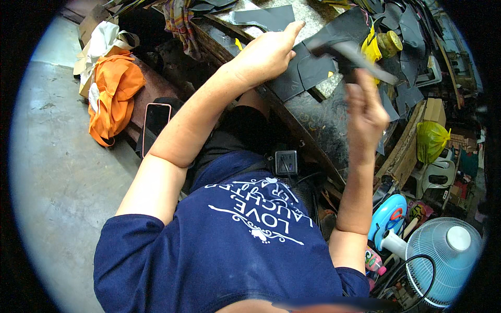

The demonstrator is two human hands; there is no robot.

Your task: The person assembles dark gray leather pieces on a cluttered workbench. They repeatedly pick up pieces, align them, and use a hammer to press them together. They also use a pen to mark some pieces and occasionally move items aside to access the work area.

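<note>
My right hand (365,112) grips a hammer (368,65) above the workbench, and both are smeared by motion. The hammer's long grey head lies crosswise beyond my fingers. To the left, my left hand (269,55) rests over dark sheet pieces with one finger stretched out and the thumb tip apart from it. Its other fingers are mostly hidden beneath the palm. Close to its fingertips lies a cut grey piece (269,18) with a pale edge. Dark flat sheets (313,68) lie between my two hands on a speckled pale slab (329,89).
More dark offcuts (412,31), a yellow roll (390,44) and yellow cloth (371,48) crowd the bench's far right. A phone (156,122) and an orange cloth bag (112,88) are left of me. A fan (443,255) stands at lower right near a yellow plastic bag (431,142).
</note>
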